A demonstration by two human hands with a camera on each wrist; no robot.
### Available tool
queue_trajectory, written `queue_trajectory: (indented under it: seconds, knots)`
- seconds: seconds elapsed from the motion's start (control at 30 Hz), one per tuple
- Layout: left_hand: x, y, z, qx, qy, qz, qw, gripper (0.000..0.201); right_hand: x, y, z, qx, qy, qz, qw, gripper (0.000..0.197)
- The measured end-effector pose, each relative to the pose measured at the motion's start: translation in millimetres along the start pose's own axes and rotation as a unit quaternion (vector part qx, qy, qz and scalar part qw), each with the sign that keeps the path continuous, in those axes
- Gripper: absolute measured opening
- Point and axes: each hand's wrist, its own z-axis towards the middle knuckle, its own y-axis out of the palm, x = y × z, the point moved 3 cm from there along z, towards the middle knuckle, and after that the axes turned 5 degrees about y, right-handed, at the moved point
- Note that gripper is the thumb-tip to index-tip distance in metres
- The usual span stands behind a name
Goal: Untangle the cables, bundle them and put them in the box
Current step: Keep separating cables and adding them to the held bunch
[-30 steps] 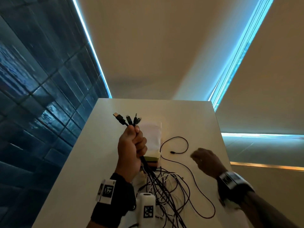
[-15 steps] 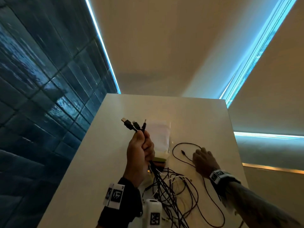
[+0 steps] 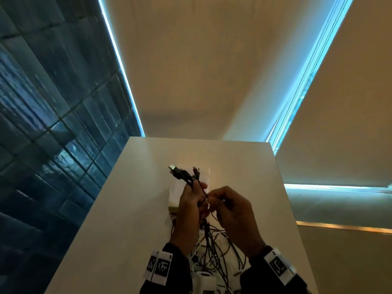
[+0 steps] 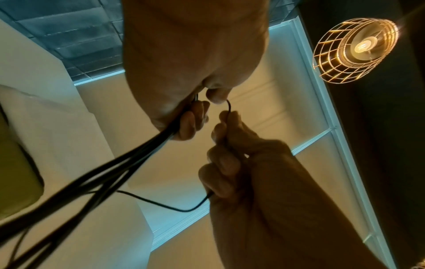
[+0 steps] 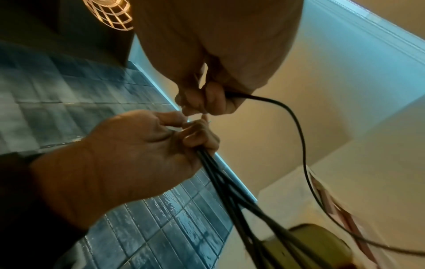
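Observation:
My left hand is raised above the white table and grips a bundle of black cables. Their plug ends stick up past my fingers. Close against it on the right, my right hand pinches one thin black cable near its end, and the end meets my left fingertips. The slack of that thin cable loops down toward the table. A tangle of black and white cables lies beneath my wrists. Behind my hands sits a white and green box, mostly hidden.
A dark blue tiled wall runs along the table's left edge. The table's right edge drops to the floor. A wire-cage lamp hangs overhead. Bare tabletop lies left of my hands and beyond the box.
My right hand left the tabletop, where it reached the loose thin cable, and rose with it to meet the left hand. The left hand kept its grip on the bundle.

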Motion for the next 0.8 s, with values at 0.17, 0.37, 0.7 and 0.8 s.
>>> queue_trajectory:
  seconds: [0.17,0.37,0.7,0.8]
  knots:
    - [3,0,-15,-0.04,0.021,-0.029,0.999,0.044,-9,4,-9,0.022,-0.006,-0.031,0.999,0.005]
    - [12,0,-22,-0.021,0.036,0.005,0.999,0.038,-12,7,-15,0.027,0.005,-0.053,0.998,0.011]
    - [46,6,-22,-0.013,0.048,-0.164,0.985,0.035,10,-1,-16,-0.093,0.007,-0.028,0.995,0.024]
    - [51,0,-20,-0.002,0.07,-0.127,0.989,0.035,25,-11,-9,-0.117,0.013,-0.073,0.99,0.023]
